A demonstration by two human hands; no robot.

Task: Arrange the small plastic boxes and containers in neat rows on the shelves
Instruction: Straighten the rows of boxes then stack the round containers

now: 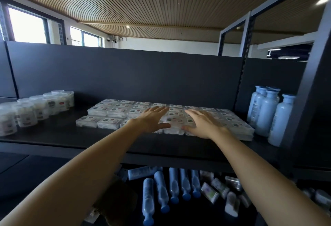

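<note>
Two hands, our left hand [152, 120] and right hand [201, 124], lie flat and spread on the clear flat plastic boxes [114, 112] on the dark shelf [53, 136], gripping nothing, likely squaring the rows.

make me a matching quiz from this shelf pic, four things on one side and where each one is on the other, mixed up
Things:
1. flat boxes
2. round tubs
3. upright bottles
4. lying bottles

Places:
A. lower shelf, below the arms
B. right end of the top shelf
C. middle of the top shelf, under both hands
D. left end of the top shelf

Pairs: 1-C, 2-D, 3-B, 4-A

The left hand and right hand lie flat on the boxes, fingers straight.
</note>
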